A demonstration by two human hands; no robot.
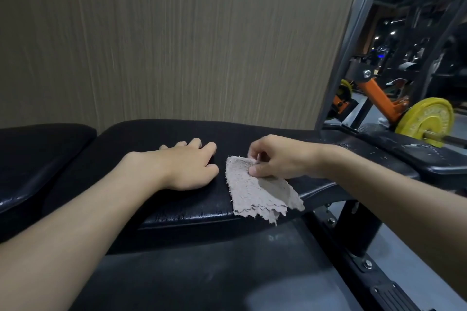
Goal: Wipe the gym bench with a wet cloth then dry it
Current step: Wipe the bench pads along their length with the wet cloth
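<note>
One cloth point(255, 194) on bench point(151, 134), pinched by right hand point(278, 156); left hand point(187, 166) flat beside it, fingers point(209, 146) relaxed, holding nothing.

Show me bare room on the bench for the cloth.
Bare: the far strip of the bench pad, between the hands and the wall; also the separate left pad. Crowded: the near right edge, where the right hand pinches the cloth beside the left hand.

cloth point(255, 192) partly under right hand point(283, 156), bench point(151, 139) cut off at left edge
</note>
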